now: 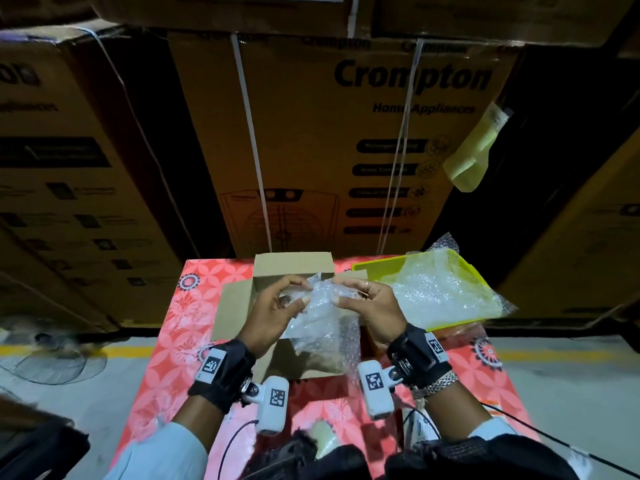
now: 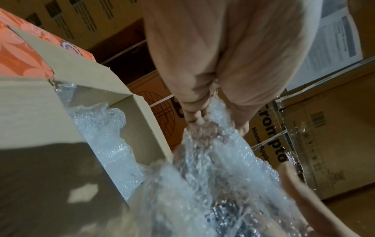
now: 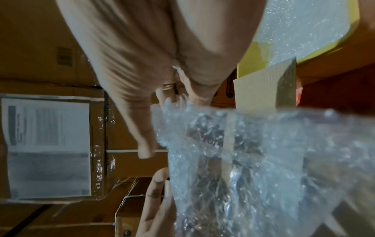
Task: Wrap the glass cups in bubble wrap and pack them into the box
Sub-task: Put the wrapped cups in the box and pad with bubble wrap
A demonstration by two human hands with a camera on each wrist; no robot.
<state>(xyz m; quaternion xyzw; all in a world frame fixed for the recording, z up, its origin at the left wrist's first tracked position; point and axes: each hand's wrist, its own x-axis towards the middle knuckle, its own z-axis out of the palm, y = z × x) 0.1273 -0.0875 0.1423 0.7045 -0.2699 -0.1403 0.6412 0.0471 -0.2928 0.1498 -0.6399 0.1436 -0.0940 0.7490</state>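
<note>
Both hands hold a crumpled bubble wrap bundle (image 1: 318, 320) just above the open cardboard box (image 1: 291, 265). My left hand (image 1: 298, 292) pinches its upper left edge, and my right hand (image 1: 346, 292) pinches the upper right edge. The wrap hangs down between them; any glass cup inside is hidden. In the left wrist view, my left hand (image 2: 199, 123) grips the wrap (image 2: 213, 176), and another wrapped bundle (image 2: 101, 128) lies inside the box (image 2: 138, 115). In the right wrist view, my right hand (image 3: 157, 121) holds the wrap (image 3: 243, 160), with the left hand (image 3: 156, 200) below it.
The box stands on a red patterned table (image 1: 166, 341). A yellow tray (image 1: 377, 265) with loose bubble wrap sheets (image 1: 440, 292) sits to the right of the box. Tall stacked cartons (image 1: 311, 150) stand close behind the table. A fan (image 1: 52, 358) lies on the floor at left.
</note>
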